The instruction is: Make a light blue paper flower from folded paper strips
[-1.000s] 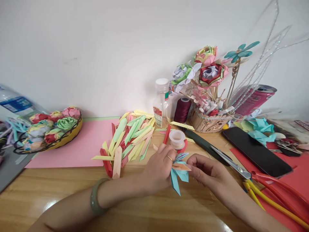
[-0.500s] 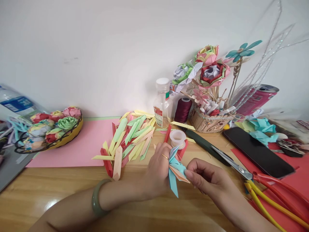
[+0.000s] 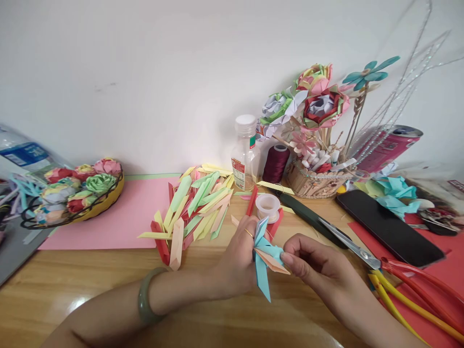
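Observation:
My left hand (image 3: 239, 263) is closed around the base of a partly formed folded-paper flower (image 3: 267, 250). Light blue petals fan out from it, and a peach strip (image 3: 276, 265) points to the right. Most of the left fingers are hidden behind the paper. Thumb and forefinger of my right hand (image 3: 316, 268) pinch the tip of a blue petal on the flower's right side. Just behind the flower is a small white spool (image 3: 267, 208) on the table. A pile of folded paper strips (image 3: 203, 203) in green, yellow, red and peach lies to the left.
Scissors (image 3: 366, 253) with red handles and a black phone (image 3: 391, 229) lie at right. Behind stand a clear jar (image 3: 243, 159), a maroon thread spool (image 3: 276, 164) and a basket (image 3: 313, 183) of paper flowers. Another basket (image 3: 105, 205) rests on pink paper (image 3: 141, 208) at left.
The blue petals have tilted slightly downward and to the right. My right hand still pinches the petal tip and has shifted a little right; my left hand keeps its hold.

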Motion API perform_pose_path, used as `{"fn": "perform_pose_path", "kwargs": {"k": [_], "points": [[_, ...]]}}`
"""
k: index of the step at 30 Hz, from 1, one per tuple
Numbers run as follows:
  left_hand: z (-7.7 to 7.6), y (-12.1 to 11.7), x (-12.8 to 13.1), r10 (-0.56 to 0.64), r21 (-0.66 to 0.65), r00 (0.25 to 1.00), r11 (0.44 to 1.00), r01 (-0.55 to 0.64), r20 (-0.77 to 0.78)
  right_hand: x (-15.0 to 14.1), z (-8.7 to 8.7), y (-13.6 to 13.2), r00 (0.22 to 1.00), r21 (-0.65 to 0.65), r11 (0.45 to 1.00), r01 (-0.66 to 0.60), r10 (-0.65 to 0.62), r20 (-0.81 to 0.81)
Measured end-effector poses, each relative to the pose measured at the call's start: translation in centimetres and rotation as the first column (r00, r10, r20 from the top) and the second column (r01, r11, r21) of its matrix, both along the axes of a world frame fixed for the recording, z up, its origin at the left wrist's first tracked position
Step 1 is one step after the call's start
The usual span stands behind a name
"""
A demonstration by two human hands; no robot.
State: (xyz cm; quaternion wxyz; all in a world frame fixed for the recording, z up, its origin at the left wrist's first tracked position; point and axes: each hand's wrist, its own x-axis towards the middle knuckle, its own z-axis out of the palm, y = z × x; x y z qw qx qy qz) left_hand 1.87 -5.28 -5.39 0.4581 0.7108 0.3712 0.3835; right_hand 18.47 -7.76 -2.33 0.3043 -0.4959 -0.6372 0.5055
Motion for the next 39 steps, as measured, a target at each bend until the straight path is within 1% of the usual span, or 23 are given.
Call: {"fn": "perform_pose_path", "kwargs": {"k": [2,4,5,6,7,9,11,12,15,18,19,21,23,25,29,34,37,39], "points": [[-0.2,0.0,0.0,0.038,-0.028,0.998,0.999,-0.036,0.045,0.0,0.0,0.1,0.998,-0.034,0.998,-0.062,0.062,0.011],[-0.1,0.1,0.0,0.068,-0.133,0.988,0.99,-0.049,0.139,0.0,0.0,0.2,0.991,-0.063,0.99,-0.123,0.126,0.037],[0.0,0.2,0.0,0.074,-0.206,0.979,0.978,-0.035,0.19,0.1,-0.1,0.3,0.99,-0.059,0.99,-0.129,0.133,0.054],[0.1,0.3,-0.1,0.07,-0.277,0.971,0.961,-0.004,0.23,0.2,-0.1,0.4,0.991,-0.037,0.993,-0.111,0.114,0.07],[0.3,0.4,-0.1,0.061,-0.339,0.965,0.94,0.03,0.255,0.3,-0.2,0.5,0.994,0.009,0.998,-0.068,0.067,0.082],[0.7,0.7,-0.1,0.031,-0.435,0.966,0.896,0.087,0.258,0.5,-0.2,0.6,0.995,0.162,0.986,0.044,-0.057,0.079],[1.0,1.0,0.0,0.03,-0.527,0.963,0.841,0.121,0.27,0.7,-0.3,0.5,0.988,0.349,0.932,0.099,-0.133,0.074],[1.1,1.0,0.1,0.043,-0.571,0.956,0.809,0.137,0.291,0.8,-0.3,0.5,0.986,0.439,0.893,0.095,-0.146,0.083],[1.3,1.0,0.4,0.07,-0.669,0.927,0.712,0.212,0.367,0.8,-0.3,0.2,0.978,0.644,0.765,0.013,-0.142,0.15],[1.1,0.7,0.8,0.04,-0.718,0.914,0.633,0.289,0.403,0.7,-0.4,0.0,0.968,0.753,0.655,-0.071,-0.136,0.21],[1.0,0.6,0.9,0.024,-0.721,0.911,0.621,0.309,0.412,0.6,-0.4,0.0,0.964,0.771,0.629,-0.098,-0.134,0.232],[0.8,0.4,1.1,-0.027,-0.712,0.903,0.605,0.356,0.429,0.6,-0.4,0.0,0.953,0.79,0.596,-0.141,-0.134,0.271],[0.7,0.4,1.1,-0.09,-0.703,0.894,0.584,0.405,0.439,0.6,-0.3,0.0,0.949,0.796,0.584,-0.161,-0.13,0.288],[0.8,0.4,1.0,-0.118,-0.711,0.887,0.554,0.432,0.447,0.7,-0.1,0.1,0.952,0.796,0.587,-0.146,-0.136,0.275],[1.5,0.5,0.6,-0.086,-0.746,0.884,0.503,0.436,0.459,0.7,0.3,0.0,0.959,0.806,0.583,-0.101,-0.158,0.234],[1.5,0.7,0.2,-0.063,-0.745,0.859,0.469,0.475,0.508,0.8,0.2,-0.4,0.965,0.831,0.554,-0.057,-0.182,0.187],[1.3,0.8,0.1,-0.062,-0.745,0.852,0.457,0.487,0.519,0.8,0.1,-0.3,0.968,0.821,0.57,-0.042,-0.182,0.175],[1.2,0.8,0.1,-0.048,-0.754,0.852,0.442,0.486,0.521,0.8,0.1,-0.2,0.97,0.806,0.589,-0.058,-0.158,0.185]]}}
